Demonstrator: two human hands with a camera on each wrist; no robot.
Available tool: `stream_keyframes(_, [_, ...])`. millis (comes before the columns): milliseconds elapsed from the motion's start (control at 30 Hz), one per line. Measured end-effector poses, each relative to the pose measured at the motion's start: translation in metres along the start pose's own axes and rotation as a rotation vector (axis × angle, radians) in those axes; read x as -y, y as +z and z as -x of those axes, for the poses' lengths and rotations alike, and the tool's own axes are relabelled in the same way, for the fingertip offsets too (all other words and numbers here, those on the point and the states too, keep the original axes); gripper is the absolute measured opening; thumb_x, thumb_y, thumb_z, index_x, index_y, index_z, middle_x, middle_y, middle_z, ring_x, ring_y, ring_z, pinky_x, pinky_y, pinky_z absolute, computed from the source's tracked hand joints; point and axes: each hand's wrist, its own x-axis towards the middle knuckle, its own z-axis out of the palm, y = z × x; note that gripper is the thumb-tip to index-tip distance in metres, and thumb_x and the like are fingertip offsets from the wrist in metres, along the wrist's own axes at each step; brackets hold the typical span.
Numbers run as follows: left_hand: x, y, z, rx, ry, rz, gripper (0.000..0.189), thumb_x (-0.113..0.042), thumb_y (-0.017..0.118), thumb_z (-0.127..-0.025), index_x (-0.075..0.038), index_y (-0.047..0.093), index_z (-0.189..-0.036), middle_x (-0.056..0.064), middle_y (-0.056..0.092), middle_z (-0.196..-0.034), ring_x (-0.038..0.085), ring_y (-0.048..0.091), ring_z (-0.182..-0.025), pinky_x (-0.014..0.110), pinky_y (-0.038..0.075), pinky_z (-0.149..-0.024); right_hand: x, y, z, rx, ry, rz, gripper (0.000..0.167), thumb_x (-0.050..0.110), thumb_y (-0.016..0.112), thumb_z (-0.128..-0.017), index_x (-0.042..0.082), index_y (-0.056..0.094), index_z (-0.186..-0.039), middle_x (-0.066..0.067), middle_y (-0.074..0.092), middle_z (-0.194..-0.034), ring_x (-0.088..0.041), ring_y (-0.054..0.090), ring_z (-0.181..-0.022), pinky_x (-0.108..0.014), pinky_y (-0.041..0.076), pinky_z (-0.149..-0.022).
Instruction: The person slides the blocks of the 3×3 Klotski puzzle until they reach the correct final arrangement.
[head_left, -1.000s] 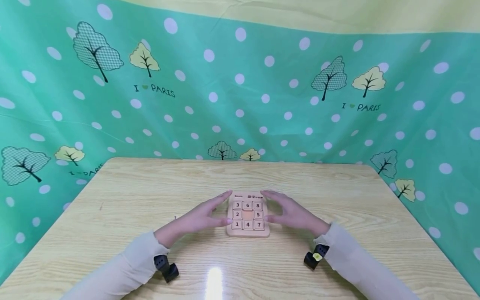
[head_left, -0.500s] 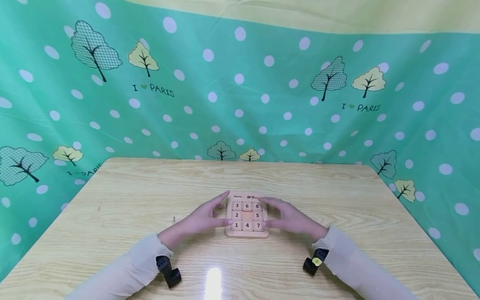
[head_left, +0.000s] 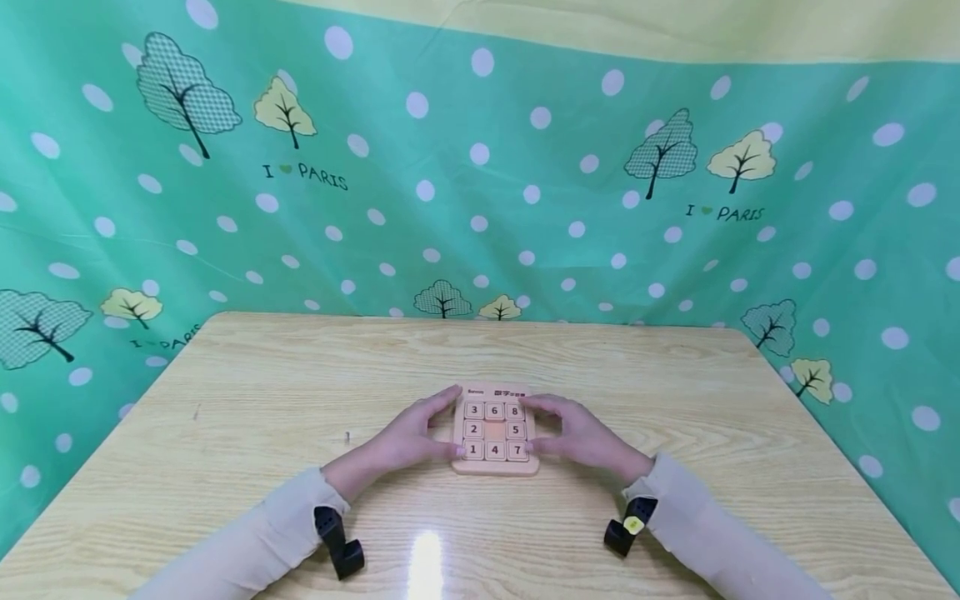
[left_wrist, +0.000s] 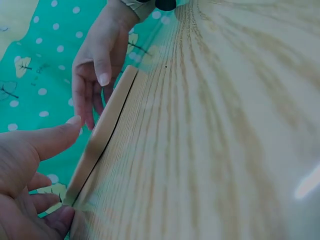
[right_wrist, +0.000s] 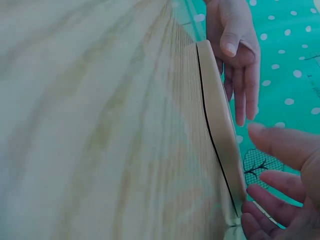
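A pale pink sliding number puzzle [head_left: 495, 468] lies flat on the table, its numbered tiles around a bare centre square. Rows read 3 6 8, then 2 and 5, then 1 4 7. My left hand [head_left: 412, 433] is at its left side and my right hand [head_left: 581, 432] at its right, thumbs by the lower corners, fingers by the upper ones. In the left wrist view, the thumb of my left hand [left_wrist: 25, 170] is raised above the puzzle's side edge [left_wrist: 102, 135]. My right hand [right_wrist: 300, 180] looks similar in the right wrist view; fingertips are close to the edge, and contact is unclear.
The wood-grain table [head_left: 300, 367] extends around the puzzle. A green dotted cloth [head_left: 480, 192] printed with trees hangs behind it. Black wrist cameras sit on the left cuff [head_left: 339, 542] and right cuff [head_left: 628, 529]. A light reflection shines near the front.
My right fingers have shifted slightly down and toward the puzzle's upper right corner. My left hand has hardly moved. The tiles keep the same arrangement, and the head view has shifted a little.
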Motion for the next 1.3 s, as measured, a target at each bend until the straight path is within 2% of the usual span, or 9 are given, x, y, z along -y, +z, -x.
stream_keyframes(133, [0.000, 0.000, 0.000, 0.005, 0.009, -0.036, 0.094, -0.018, 0.082, -0.070, -0.005, 0.029, -0.147, 0.008, 0.023, -0.154, 0.029, 0.018, -0.142, 0.046, 0.013, -0.115, -0.001, 0.001, -0.002, -0.055, -0.015, -0.001, 0.054, 0.016, 0.075, -0.078, 0.001, 0.056, -0.127, -0.015, 0.057, -0.128, -0.032, 0.051, -0.119, -0.048, 0.038, -0.103])
stream_keyframes(400, [0.001, -0.005, -0.004, 0.035, 0.001, -0.126, 0.095, -0.024, 0.082, -0.069, -0.010, 0.031, -0.147, 0.003, 0.024, -0.154, 0.031, 0.022, -0.140, 0.047, 0.016, -0.114, -0.003, 0.007, -0.005, -0.132, 0.027, 0.010, 0.035, 0.007, 0.074, -0.078, 0.007, 0.067, -0.112, -0.009, 0.065, -0.116, -0.027, 0.058, -0.108, -0.045, 0.045, -0.095])
stream_keyframes(567, [0.001, -0.006, -0.006, 0.049, 0.007, -0.122, 0.094, -0.023, 0.083, -0.068, -0.008, 0.033, -0.146, 0.004, 0.025, -0.154, 0.032, 0.021, -0.141, 0.048, 0.017, -0.114, -0.003, 0.009, -0.004, -0.158, 0.041, -0.016, 0.030, 0.006, 0.072, -0.079, 0.007, 0.069, -0.109, -0.007, 0.067, -0.111, -0.024, 0.060, -0.103, -0.041, 0.047, -0.091])
stream_keyframes(733, [0.003, -0.005, -0.007, 0.054, -0.001, -0.127, 0.094, -0.022, 0.084, -0.067, -0.007, 0.034, -0.145, 0.004, 0.026, -0.154, 0.032, 0.024, -0.139, 0.047, 0.022, -0.112, -0.004, 0.010, -0.005, -0.176, 0.044, -0.017, 0.025, 0.007, 0.072, -0.080, 0.007, 0.070, -0.105, -0.006, 0.069, -0.105, -0.021, 0.061, -0.097, -0.037, 0.049, -0.087])
stream_keyframes(933, [0.002, -0.005, -0.007, 0.055, -0.022, -0.149, 0.094, -0.021, 0.084, -0.067, -0.008, 0.034, -0.145, 0.003, 0.027, -0.154, 0.030, 0.029, -0.136, 0.044, 0.029, -0.110, -0.003, 0.013, -0.005, -0.189, 0.045, -0.046, 0.021, 0.007, 0.073, -0.080, 0.007, 0.072, -0.101, -0.007, 0.070, -0.102, -0.021, 0.063, -0.094, -0.038, 0.051, -0.086])
stream_keyframes(1033, [0.002, -0.006, -0.007, 0.051, -0.037, -0.157, 0.093, -0.022, 0.084, -0.067, -0.010, 0.034, -0.145, 0.003, 0.028, -0.153, 0.030, 0.032, -0.134, 0.044, 0.031, -0.109, -0.002, 0.015, -0.006, -0.196, 0.055, -0.037, 0.020, 0.006, 0.073, -0.079, 0.007, 0.072, -0.099, -0.007, 0.071, -0.101, -0.020, 0.064, -0.092, -0.035, 0.052, -0.085])
stream_keyframes(1300, [0.003, -0.006, -0.007, 0.057, -0.023, -0.171, 0.093, -0.023, 0.084, -0.067, -0.010, 0.034, -0.146, 0.001, 0.028, -0.153, 0.029, 0.033, -0.134, 0.044, 0.030, -0.109, 0.001, 0.017, -0.006, -0.231, 0.112, 0.010, 0.016, 0.004, 0.074, -0.076, 0.010, 0.075, -0.091, -0.004, 0.073, -0.091, -0.015, 0.066, -0.086, -0.026, 0.054, -0.076])
